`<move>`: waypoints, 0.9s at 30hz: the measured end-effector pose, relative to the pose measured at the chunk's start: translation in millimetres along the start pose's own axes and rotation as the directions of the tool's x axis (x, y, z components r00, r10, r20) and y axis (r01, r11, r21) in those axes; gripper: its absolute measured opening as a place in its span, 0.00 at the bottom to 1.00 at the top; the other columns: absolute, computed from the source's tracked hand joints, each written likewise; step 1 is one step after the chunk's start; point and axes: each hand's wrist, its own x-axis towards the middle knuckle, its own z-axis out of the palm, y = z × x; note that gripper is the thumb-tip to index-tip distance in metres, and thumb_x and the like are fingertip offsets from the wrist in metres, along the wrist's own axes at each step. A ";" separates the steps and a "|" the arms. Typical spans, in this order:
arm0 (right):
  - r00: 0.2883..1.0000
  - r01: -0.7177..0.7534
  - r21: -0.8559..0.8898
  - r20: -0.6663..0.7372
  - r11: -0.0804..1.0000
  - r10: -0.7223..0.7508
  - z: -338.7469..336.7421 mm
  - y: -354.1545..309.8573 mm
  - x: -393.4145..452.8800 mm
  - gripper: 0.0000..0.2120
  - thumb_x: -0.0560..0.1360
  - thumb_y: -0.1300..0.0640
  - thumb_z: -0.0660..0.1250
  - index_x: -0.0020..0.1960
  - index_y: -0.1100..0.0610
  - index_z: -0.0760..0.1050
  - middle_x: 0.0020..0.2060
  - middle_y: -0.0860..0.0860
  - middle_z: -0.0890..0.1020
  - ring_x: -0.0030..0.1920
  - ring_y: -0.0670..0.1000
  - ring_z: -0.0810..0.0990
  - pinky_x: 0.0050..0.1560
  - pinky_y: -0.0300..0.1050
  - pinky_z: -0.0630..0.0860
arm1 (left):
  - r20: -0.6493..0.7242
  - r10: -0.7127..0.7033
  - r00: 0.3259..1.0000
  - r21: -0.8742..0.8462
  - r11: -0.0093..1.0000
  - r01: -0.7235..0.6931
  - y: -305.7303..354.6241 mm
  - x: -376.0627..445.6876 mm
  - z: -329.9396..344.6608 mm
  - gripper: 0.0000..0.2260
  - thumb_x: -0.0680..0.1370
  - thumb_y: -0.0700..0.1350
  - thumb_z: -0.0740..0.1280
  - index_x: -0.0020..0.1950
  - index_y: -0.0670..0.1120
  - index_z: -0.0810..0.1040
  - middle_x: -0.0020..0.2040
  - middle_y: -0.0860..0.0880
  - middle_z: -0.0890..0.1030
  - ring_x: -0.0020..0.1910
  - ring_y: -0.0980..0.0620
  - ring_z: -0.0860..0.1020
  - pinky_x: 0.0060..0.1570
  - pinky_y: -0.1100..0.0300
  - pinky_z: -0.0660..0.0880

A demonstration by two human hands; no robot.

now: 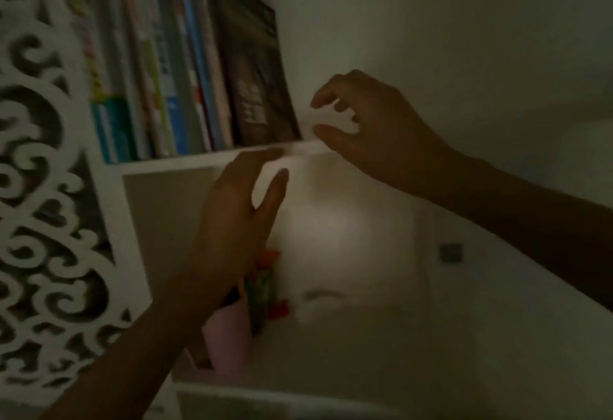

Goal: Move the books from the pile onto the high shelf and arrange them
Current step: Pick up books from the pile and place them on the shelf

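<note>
View is dim and motion-blurred; fine detail is limited.

A row of books (159, 64) stands upright on the high shelf (185, 162) in the upper left of the frame, spines toward the camera. Colours run from yellow and teal at the left through white, green and blue to a dark brown book (255, 88) at the right end of the row. That last book leans slightly, with its cover facing right. The shelf to the right of it is bare white board.

The right hand (371, 131) is at centre right of the frame, just beside the dark book's lower right corner. Fingers are loosely curled and spread, thumb apart below them, gripping nothing. Contact with the book cannot be confirmed; a pale gap shows between fingertips and cover.

The left hand (235, 207) is at centre frame, below the shelf's front edge, fingers straight and relaxed, thumb apart from them, empty. Its fingertips reach the shelf edge; whether they touch it cannot be told.

A white carved fretwork panel (39, 187) fills the left edge of the frame. Below the shelf, a lower compartment holds a pink object (225, 340) and a colourful red, green and orange item (265, 287), too blurred to identify. A small dark square (451, 253) sits on the white wall at right.
</note>
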 end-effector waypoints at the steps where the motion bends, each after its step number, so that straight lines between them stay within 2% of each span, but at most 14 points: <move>1: 0.999 0.031 -0.111 0.011 0.993 -0.030 -14.5 4.2 -30.9 0.13 0.75 0.53 0.63 0.56 0.58 0.75 0.52 0.53 0.75 0.51 0.49 0.71 0.43 0.38 0.65 | 0.063 -0.004 0.998 -0.064 0.998 0.008 11.6 -18.3 12.8 0.11 0.79 0.50 0.61 0.61 0.52 0.74 0.53 0.60 0.72 0.49 0.68 0.69 0.51 0.74 0.68; 3: 0.996 0.029 -0.274 0.091 0.961 -0.004 -39.2 19.6 -95.2 0.14 0.74 0.51 0.60 0.55 0.56 0.75 0.52 0.53 0.75 0.52 0.49 0.69 0.46 0.41 0.67 | 0.172 0.055 0.984 -0.158 0.987 -0.027 29.3 -56.0 44.2 0.11 0.78 0.51 0.61 0.58 0.50 0.75 0.53 0.60 0.73 0.48 0.67 0.71 0.52 0.76 0.68; 5: 0.970 -0.077 -0.360 0.188 0.930 0.153 -65.2 37.2 -163.2 0.16 0.74 0.48 0.57 0.56 0.54 0.75 0.53 0.52 0.76 0.54 0.49 0.70 0.47 0.45 0.71 | 0.269 0.083 0.960 -0.245 0.969 -0.015 47.4 -95.1 81.1 0.11 0.78 0.50 0.60 0.56 0.48 0.77 0.52 0.58 0.75 0.50 0.69 0.71 0.51 0.81 0.64; 8: 0.858 -0.266 -0.464 0.285 0.845 0.427 -107.9 68.4 -268.0 0.12 0.75 0.51 0.62 0.56 0.55 0.75 0.53 0.52 0.76 0.54 0.52 0.74 0.48 0.48 0.75 | 0.479 0.034 0.877 -0.377 0.910 0.171 79.8 -156.9 139.0 0.10 0.77 0.48 0.62 0.53 0.46 0.79 0.49 0.56 0.77 0.49 0.72 0.70 0.47 0.83 0.63; 10: 0.691 -0.437 -0.543 0.307 0.717 0.654 -139.1 88.8 -335.7 0.12 0.76 0.56 0.65 0.59 0.55 0.74 0.56 0.53 0.75 0.57 0.55 0.74 0.54 0.51 0.73 | 0.609 0.056 0.791 -0.426 0.864 0.267 107.4 -195.9 178.6 0.14 0.76 0.51 0.60 0.52 0.44 0.80 0.48 0.53 0.79 0.49 0.66 0.73 0.47 0.82 0.64; 12: 0.472 -0.586 -0.599 0.294 0.545 0.831 -169.2 104.4 -393.8 0.14 0.76 0.57 0.64 0.61 0.57 0.73 0.60 0.56 0.73 0.60 0.56 0.72 0.59 0.47 0.65 | 0.716 0.082 0.694 -0.441 0.823 0.358 136.6 -226.5 214.9 0.17 0.75 0.54 0.59 0.50 0.43 0.80 0.48 0.49 0.80 0.49 0.61 0.74 0.47 0.78 0.68; 14: 0.290 -0.649 -0.651 0.266 0.393 0.920 -196.4 116.5 -443.8 0.15 0.77 0.58 0.63 0.63 0.58 0.72 0.63 0.57 0.72 0.63 0.56 0.70 0.59 0.42 0.61 | 0.775 0.127 0.619 -0.455 0.791 0.408 166.9 -251.1 249.5 0.20 0.73 0.55 0.58 0.50 0.43 0.80 0.48 0.50 0.80 0.48 0.61 0.74 0.48 0.74 0.69; 16: 0.142 -0.672 -0.692 0.229 0.264 0.963 -221.5 128.4 -486.6 0.15 0.77 0.57 0.63 0.63 0.57 0.72 0.64 0.56 0.71 0.64 0.55 0.70 0.58 0.42 0.62 | 0.817 0.147 0.558 -0.444 0.777 0.446 197.1 -271.5 284.6 0.21 0.73 0.56 0.57 0.51 0.42 0.80 0.49 0.52 0.78 0.47 0.61 0.74 0.49 0.72 0.69; 17: 0.093 -0.683 -0.698 0.210 0.216 0.973 -232.8 136.0 -507.2 0.14 0.77 0.57 0.63 0.63 0.57 0.72 0.63 0.56 0.72 0.63 0.56 0.71 0.55 0.42 0.64 | 0.834 0.150 0.532 -0.433 0.775 0.460 212.3 -279.3 301.3 0.21 0.73 0.56 0.57 0.52 0.42 0.80 0.49 0.52 0.77 0.48 0.59 0.75 0.50 0.68 0.70; 19: 0.039 -0.724 -0.674 0.166 0.142 0.985 -253.0 152.7 -547.3 0.12 0.77 0.59 0.64 0.60 0.59 0.74 0.60 0.58 0.74 0.58 0.59 0.75 0.48 0.42 0.66 | 0.876 0.156 0.456 -0.392 0.781 0.485 241.3 -295.0 333.5 0.14 0.76 0.49 0.61 0.52 0.41 0.79 0.49 0.49 0.78 0.49 0.54 0.75 0.51 0.62 0.72; 21: 0.015 -0.769 -0.634 0.102 0.077 0.995 -269.2 170.8 -586.5 0.11 0.75 0.60 0.65 0.57 0.62 0.75 0.56 0.60 0.75 0.56 0.60 0.75 0.48 0.44 0.68 | 0.917 0.139 0.374 -0.327 0.799 0.505 271.4 -310.1 365.1 0.08 0.78 0.40 0.63 0.53 0.40 0.78 0.50 0.47 0.78 0.50 0.53 0.75 0.51 0.64 0.72; 23: 0.015 -0.805 -0.593 0.034 0.033 0.999 -282.6 192.9 -622.9 0.12 0.73 0.59 0.65 0.54 0.64 0.76 0.52 0.62 0.75 0.54 0.62 0.76 0.50 0.49 0.70 | 0.944 0.108 0.311 -0.267 0.804 0.531 301.1 -322.1 394.8 0.08 0.78 0.38 0.62 0.55 0.39 0.78 0.54 0.43 0.79 0.52 0.50 0.76 0.54 0.62 0.71; 25: -0.065 -0.828 -0.557 -0.013 -0.061 0.998 -292.6 213.7 -646.6 0.11 0.73 0.61 0.66 0.53 0.66 0.74 0.52 0.64 0.75 0.52 0.62 0.76 0.47 0.48 0.69 | 0.971 0.069 0.229 -0.184 0.827 0.531 327.4 -334.2 420.7 0.11 0.79 0.41 0.61 0.60 0.40 0.76 0.58 0.42 0.78 0.56 0.46 0.76 0.53 0.62 0.69; 27: -0.120 -0.830 -0.546 -0.022 -0.112 0.993 -296.3 232.5 -666.7 0.15 0.74 0.61 0.67 0.57 0.68 0.72 0.54 0.65 0.75 0.52 0.62 0.76 0.45 0.46 0.69 | 0.978 0.080 0.193 -0.165 0.865 0.475 343.5 -349.1 438.8 0.14 0.79 0.41 0.63 0.64 0.43 0.73 0.61 0.42 0.76 0.60 0.43 0.75 0.52 0.61 0.69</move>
